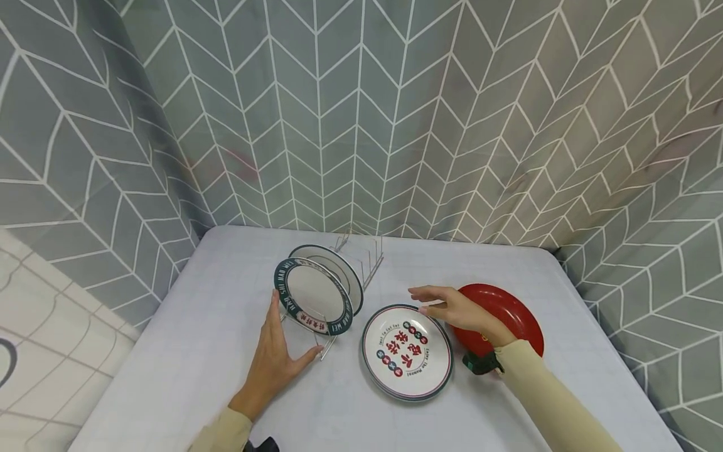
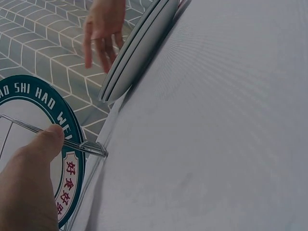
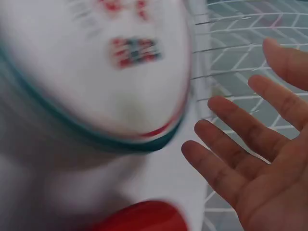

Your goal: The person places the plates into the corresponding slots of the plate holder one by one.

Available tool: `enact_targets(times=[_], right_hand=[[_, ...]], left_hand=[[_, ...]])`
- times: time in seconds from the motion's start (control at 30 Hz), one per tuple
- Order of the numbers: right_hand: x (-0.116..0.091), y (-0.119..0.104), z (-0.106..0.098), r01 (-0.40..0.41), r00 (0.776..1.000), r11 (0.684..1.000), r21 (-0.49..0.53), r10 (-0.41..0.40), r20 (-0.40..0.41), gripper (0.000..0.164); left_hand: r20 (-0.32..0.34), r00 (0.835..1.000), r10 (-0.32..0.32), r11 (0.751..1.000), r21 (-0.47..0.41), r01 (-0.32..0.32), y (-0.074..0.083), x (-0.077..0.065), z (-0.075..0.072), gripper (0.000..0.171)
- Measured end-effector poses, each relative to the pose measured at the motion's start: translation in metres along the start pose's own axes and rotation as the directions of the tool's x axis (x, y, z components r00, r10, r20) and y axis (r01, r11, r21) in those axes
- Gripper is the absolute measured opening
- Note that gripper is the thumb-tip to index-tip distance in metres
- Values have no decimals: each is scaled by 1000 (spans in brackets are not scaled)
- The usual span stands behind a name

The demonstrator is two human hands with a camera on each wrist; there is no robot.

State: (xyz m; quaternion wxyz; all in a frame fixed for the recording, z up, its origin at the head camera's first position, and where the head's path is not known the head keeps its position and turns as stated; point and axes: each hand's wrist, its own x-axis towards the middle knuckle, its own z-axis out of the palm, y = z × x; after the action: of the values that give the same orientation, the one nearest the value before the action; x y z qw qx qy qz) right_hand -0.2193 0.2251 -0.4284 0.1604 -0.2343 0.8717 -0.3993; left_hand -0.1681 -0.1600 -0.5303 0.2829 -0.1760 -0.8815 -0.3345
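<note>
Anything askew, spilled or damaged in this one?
Nothing stands out: I see no spill or breakage. The plates in the wire rack lean, as racked plates would, with the left hand at their edge; the plate stack lies flat near the red dish, though part of that dish is hidden.

Head view forward, down — wrist views close; all share plate stack [image 1: 407,353].

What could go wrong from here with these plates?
1. The green-rimmed plate stands tilted in the wire rack; a nudge from the left hand, thumb against the rack, might tip it.
2. The stacked plates lie close together, so lifting the top one may drag another along.
3. The right hand partly covers the red dish in the head view; a low sweep might bump it.
</note>
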Motion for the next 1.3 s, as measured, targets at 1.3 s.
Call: enact_targets(times=[1.3], right_hand=[[-8,24,8,-163,983,968,-192,142,-118,28]], left_hand=[[20,1000,7,1000,-11,-7,3,0,-2,133]])
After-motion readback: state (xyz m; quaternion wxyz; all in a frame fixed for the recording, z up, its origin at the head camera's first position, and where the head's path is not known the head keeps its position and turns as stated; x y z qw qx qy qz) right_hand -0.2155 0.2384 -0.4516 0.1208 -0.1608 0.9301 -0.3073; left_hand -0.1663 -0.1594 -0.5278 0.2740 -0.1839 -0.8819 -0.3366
